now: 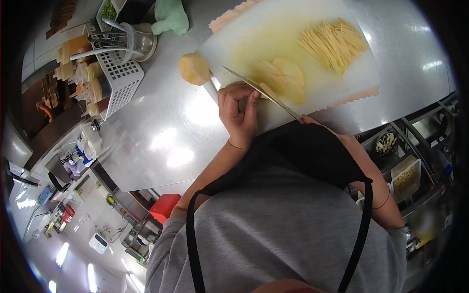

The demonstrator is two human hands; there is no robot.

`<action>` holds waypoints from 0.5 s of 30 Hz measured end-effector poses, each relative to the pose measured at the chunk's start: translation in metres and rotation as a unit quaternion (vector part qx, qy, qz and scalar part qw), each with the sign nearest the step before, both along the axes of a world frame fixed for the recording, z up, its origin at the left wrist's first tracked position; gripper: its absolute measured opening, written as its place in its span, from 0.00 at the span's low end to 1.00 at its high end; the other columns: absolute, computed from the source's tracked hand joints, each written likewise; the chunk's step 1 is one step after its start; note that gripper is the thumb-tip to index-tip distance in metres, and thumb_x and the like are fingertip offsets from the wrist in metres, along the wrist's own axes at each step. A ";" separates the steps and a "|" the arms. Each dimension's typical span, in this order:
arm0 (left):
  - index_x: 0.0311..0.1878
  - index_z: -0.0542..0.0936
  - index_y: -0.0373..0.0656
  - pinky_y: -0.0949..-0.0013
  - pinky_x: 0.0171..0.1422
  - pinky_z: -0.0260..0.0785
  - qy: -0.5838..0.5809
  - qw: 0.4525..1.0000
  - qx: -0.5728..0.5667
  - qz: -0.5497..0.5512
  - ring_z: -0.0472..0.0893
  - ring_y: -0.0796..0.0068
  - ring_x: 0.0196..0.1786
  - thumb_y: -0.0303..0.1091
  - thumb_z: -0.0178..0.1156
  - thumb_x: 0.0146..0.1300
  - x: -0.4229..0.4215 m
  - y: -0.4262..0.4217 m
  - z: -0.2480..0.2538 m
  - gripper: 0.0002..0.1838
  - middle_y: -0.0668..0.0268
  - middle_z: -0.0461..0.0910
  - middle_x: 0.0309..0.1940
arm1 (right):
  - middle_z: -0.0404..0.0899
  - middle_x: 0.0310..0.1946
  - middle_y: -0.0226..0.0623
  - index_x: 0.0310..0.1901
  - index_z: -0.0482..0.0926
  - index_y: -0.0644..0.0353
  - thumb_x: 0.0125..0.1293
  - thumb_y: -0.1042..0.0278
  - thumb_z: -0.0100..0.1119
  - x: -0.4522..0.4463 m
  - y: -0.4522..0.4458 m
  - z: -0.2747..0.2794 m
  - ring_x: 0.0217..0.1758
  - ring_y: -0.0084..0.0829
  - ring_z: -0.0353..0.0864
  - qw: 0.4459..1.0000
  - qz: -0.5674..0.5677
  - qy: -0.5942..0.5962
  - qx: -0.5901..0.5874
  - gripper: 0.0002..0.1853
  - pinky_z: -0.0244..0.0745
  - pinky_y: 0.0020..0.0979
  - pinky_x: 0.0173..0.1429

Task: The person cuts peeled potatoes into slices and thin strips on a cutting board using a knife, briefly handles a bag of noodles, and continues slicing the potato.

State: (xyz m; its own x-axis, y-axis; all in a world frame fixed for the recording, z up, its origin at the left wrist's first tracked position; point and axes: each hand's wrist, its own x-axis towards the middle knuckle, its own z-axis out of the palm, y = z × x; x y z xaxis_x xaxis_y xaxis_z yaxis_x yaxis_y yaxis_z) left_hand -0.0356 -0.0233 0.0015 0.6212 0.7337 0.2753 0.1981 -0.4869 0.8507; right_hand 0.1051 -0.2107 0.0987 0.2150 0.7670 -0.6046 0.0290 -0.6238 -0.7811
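A knife [282,103] lies slantwise over the near side of the white cutting board [254,29], its tip pointing up and left. My right hand [311,120] grips its handle end, mostly hidden behind the black apron. Against the blade, my left hand [238,113] is closed, with fingers curled down on potato slices at the board's edge. Beside the blade, thin potato slices [286,78] overlap in a fanned pile. A heap of potato strips [334,45] rests at the board's far right. One peeled potato [194,69] sits off the board's left edge.
A white perforated basket [124,80] with sauce bottles [93,90] stands at left, beside a clear container of utensils [141,41]. A green cloth [170,17] lies at the back. Food containers [405,178] sit below the counter's right edge. Pinkish cloth [359,95] shows under the board.
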 end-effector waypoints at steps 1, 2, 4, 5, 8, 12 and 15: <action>0.34 0.76 0.41 0.68 0.50 0.67 0.000 1.000 0.001 0.002 0.76 0.67 0.44 0.21 0.66 0.55 0.000 0.001 0.000 0.08 0.63 0.77 0.36 | 0.79 0.39 0.57 0.66 0.68 0.49 0.72 0.64 0.47 -0.003 -0.001 -0.005 0.47 0.56 0.76 0.999 -0.023 -0.009 0.034 0.21 0.73 0.45 0.46; 0.34 0.76 0.41 0.68 0.49 0.67 -0.002 1.000 0.005 0.002 0.76 0.67 0.43 0.21 0.67 0.55 0.000 0.000 0.000 0.08 0.63 0.78 0.36 | 0.79 0.39 0.57 0.66 0.68 0.49 0.72 0.64 0.47 -0.003 0.001 -0.005 0.47 0.56 0.76 0.999 -0.021 -0.008 0.033 0.21 0.73 0.45 0.46; 0.34 0.76 0.41 0.68 0.49 0.68 -0.007 1.000 0.007 0.002 0.76 0.67 0.43 0.22 0.67 0.56 0.001 0.000 -0.001 0.08 0.63 0.78 0.36 | 0.78 0.39 0.58 0.65 0.68 0.50 0.72 0.62 0.47 -0.003 0.005 -0.005 0.46 0.56 0.77 1.000 0.002 -0.024 0.006 0.21 0.73 0.45 0.47; 0.34 0.77 0.41 0.68 0.49 0.68 -0.006 1.000 0.004 0.005 0.76 0.66 0.43 0.22 0.67 0.56 0.002 -0.001 -0.001 0.08 0.63 0.78 0.36 | 0.78 0.39 0.58 0.65 0.68 0.50 0.72 0.62 0.47 -0.003 0.009 -0.006 0.46 0.56 0.77 1.000 0.000 -0.024 0.004 0.21 0.73 0.45 0.47; 0.35 0.77 0.40 0.68 0.49 0.68 -0.014 1.000 0.004 0.015 0.76 0.66 0.42 0.23 0.67 0.56 0.005 -0.003 0.000 0.07 0.62 0.78 0.36 | 0.79 0.40 0.59 0.65 0.68 0.52 0.73 0.61 0.46 0.002 0.022 -0.009 0.46 0.57 0.77 0.999 0.012 -0.031 -0.017 0.21 0.73 0.44 0.50; 0.35 0.77 0.40 0.67 0.50 0.68 -0.027 0.999 -0.013 0.031 0.76 0.65 0.42 0.25 0.68 0.56 0.007 -0.005 0.001 0.08 0.62 0.78 0.36 | 0.79 0.43 0.58 0.65 0.68 0.55 0.73 0.59 0.45 -0.001 0.021 -0.014 0.49 0.55 0.78 0.999 -0.003 -0.029 0.026 0.21 0.71 0.43 0.54; 0.39 0.75 0.40 0.65 0.51 0.68 -0.013 1.000 -0.017 0.002 0.74 0.63 0.46 0.29 0.71 0.53 0.003 -0.002 -0.002 0.14 0.60 0.76 0.39 | 0.79 0.45 0.58 0.65 0.68 0.55 0.74 0.59 0.45 -0.006 0.016 -0.019 0.51 0.55 0.77 0.998 -0.005 -0.044 0.051 0.21 0.71 0.42 0.55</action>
State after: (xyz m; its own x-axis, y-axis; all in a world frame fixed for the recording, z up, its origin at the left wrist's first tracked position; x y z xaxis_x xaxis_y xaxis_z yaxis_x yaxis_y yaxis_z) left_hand -0.0330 -0.0256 0.0000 0.6115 0.7454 0.2654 0.1784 -0.4567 0.8716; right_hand 0.0990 -0.1943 0.0802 0.2725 0.8212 -0.5013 0.0951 -0.5415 -0.8353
